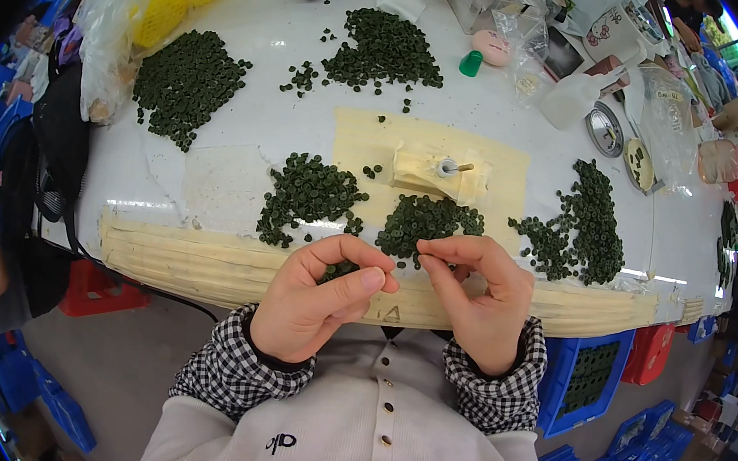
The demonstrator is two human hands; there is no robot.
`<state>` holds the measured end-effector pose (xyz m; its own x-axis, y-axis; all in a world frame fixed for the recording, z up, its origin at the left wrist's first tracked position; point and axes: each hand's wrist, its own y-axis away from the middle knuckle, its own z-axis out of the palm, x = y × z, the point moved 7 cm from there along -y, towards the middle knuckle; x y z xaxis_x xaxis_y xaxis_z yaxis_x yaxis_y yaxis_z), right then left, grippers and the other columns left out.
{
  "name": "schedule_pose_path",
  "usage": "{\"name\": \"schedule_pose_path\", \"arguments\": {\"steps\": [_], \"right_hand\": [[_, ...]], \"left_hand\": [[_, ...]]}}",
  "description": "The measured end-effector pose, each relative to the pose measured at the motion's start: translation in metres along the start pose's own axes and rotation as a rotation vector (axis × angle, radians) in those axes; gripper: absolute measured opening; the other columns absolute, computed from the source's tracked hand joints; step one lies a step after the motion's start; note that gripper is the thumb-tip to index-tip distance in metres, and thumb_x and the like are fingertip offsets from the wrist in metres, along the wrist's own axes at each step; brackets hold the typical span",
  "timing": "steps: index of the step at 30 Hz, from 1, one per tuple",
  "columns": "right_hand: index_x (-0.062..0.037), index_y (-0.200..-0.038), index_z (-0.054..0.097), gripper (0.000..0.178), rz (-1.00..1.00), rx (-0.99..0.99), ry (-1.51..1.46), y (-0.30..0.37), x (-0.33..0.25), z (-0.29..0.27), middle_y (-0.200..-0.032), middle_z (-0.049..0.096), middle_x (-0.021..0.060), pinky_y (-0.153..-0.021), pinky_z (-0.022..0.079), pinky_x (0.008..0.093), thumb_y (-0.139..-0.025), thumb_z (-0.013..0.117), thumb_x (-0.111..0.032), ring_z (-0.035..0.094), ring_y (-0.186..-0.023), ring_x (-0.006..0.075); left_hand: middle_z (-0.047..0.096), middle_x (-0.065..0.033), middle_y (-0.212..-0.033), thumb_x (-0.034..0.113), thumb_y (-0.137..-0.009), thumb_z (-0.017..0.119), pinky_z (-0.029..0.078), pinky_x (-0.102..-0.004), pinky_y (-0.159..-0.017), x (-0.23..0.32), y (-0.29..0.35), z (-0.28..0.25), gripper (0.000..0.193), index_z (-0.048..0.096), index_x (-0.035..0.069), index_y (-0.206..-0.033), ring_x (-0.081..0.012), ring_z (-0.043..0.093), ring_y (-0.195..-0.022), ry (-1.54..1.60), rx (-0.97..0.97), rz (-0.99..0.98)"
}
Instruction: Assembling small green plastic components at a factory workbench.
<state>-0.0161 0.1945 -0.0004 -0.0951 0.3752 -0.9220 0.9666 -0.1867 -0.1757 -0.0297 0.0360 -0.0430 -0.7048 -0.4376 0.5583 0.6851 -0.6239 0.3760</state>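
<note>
My left hand (322, 296) is closed in a pinch over the table's front edge, thumb against the fingers; whatever it holds, if anything, is hidden. Opposite it, my right hand (486, 299) pinches with thumb and forefinger, and I cannot make out what is between them. Just beyond the fingertips lies a pile of small round dark green pieces (424, 223). A second pile (311, 196) sits to its left, partly behind my left hand. Behind the near pile stands a tape-wrapped block (418, 171) with a white round fitting and a thin peg (460, 167).
More piles of green pieces lie far left (188, 85), at the back (383, 50) and at right (596, 223). A green cap (470, 63), round metal tin (604, 129) and plastic bags (669, 109) crowd the back right. Below the right edge is a blue crate (558, 385).
</note>
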Motion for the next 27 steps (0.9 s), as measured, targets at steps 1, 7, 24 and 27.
{"name": "schedule_pose_path", "arguments": {"steps": [1,7,24,27], "right_hand": [[-0.0021,-0.091,0.069,0.017,0.005,-0.003,-0.008,0.0,0.0,0.0,-0.08,0.068,0.0068,-0.058,0.048,0.0222,-0.075,0.068,0.002,0.062,-0.068,0.012],[-0.0012,-0.09,0.069,0.016,0.007,-0.019,-0.062,0.0,0.003,-0.001,-0.079,0.066,0.007,-0.058,0.046,0.0215,-0.075,0.066,0.004,0.059,-0.065,0.0108],[0.0013,-0.09,0.068,0.017,0.085,-0.02,-0.276,0.004,-0.011,0.003,-0.083,0.065,0.0076,-0.065,0.049,0.0216,-0.075,0.064,0.007,0.061,-0.072,0.0112],[0.002,-0.09,0.067,0.014,-0.016,-0.113,-0.224,0.004,-0.013,0.005,-0.085,0.066,0.0089,-0.068,0.052,0.0224,-0.076,0.065,0.006,0.063,-0.075,0.0121]], "left_hand": [[0.064,-0.0074,-0.09,0.007,-0.089,0.058,0.029,-0.0169,-0.048,0.0,0.0,0.0,0.014,0.059,0.001,-0.102,-0.0009,0.033,-0.055,0.004,-0.001,0.001],[0.065,-0.0095,-0.092,0.009,-0.091,0.056,0.029,-0.0169,-0.048,-0.001,-0.001,0.001,0.019,0.059,0.0,-0.107,-0.0014,0.033,-0.054,-0.012,-0.01,-0.011],[0.064,-0.0089,-0.094,0.008,-0.092,0.055,0.03,-0.0164,-0.049,-0.003,-0.002,0.002,0.018,0.059,0.001,-0.108,-0.0021,0.036,-0.055,0.065,-0.036,0.003],[0.064,-0.0091,-0.094,0.006,-0.091,0.056,0.031,-0.0168,-0.049,-0.002,-0.002,0.002,0.016,0.059,0.001,-0.106,-0.0021,0.038,-0.056,0.055,-0.047,0.022]]}}
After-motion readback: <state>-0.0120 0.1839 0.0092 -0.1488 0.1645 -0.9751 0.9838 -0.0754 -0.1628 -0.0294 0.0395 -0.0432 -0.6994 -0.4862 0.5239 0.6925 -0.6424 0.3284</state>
